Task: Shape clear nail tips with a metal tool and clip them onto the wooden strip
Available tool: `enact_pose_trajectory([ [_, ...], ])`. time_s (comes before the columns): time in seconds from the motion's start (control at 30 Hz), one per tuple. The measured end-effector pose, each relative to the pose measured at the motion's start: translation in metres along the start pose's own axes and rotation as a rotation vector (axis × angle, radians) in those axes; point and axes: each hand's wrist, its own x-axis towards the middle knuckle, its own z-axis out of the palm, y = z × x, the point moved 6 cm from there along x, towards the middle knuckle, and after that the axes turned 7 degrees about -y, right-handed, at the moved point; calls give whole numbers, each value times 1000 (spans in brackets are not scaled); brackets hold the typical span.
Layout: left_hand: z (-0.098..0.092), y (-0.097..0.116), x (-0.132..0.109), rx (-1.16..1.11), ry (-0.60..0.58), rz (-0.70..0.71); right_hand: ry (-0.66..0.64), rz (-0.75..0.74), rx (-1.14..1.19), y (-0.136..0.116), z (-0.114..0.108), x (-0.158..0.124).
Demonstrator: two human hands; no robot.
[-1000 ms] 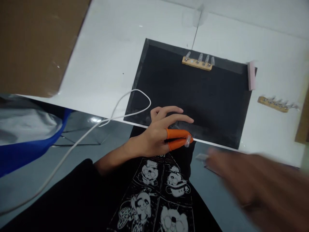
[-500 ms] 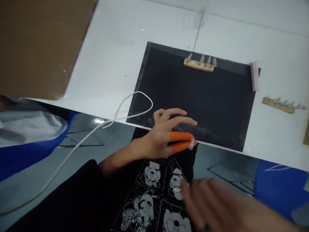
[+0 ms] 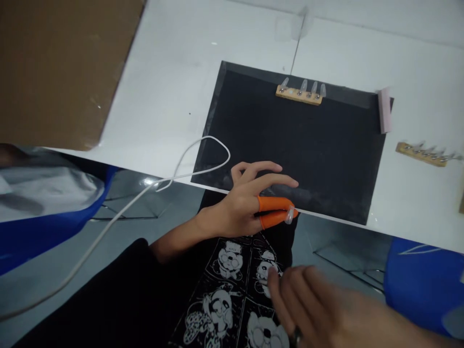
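Observation:
My left hand (image 3: 237,205) is over the front edge of the table, with orange finger cots (image 3: 275,203) on two of its digits. These pinch a clear false nail tip (image 3: 289,215), while the other fingers stretch over a black mat (image 3: 308,150). Lower right, my right hand (image 3: 311,304) is above my lap, its fingers curled together and partly blurred. Whatever it may hold is hidden.
A wooden strip (image 3: 299,95) carrying several clear nail tips lies at the mat's far edge. Another such strip (image 3: 422,153) is on the right, past a pale pink block (image 3: 384,110). A white cable (image 3: 108,224) loops onto the mat. Brown board (image 3: 65,67) covers the left.
My right hand has shifted slightly, and the small white piece seen by its thumb earlier no longer shows. The left hand keeps its pinch on the nail tip. The view has shifted a little.

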Motion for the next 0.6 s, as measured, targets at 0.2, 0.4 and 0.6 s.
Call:
enact_pose_trajectory([
  [0.2, 0, 1, 1, 22, -5, -12, 66, 100, -64, 6, -6, -1],
  [0.4, 0, 2, 1, 22, -2, 0, 28, 202, 3, 11, -4, -2],
  [0.6, 1, 3, 0, 23, 1, 7, -1, 55, 11, 1, -3, 0],
])
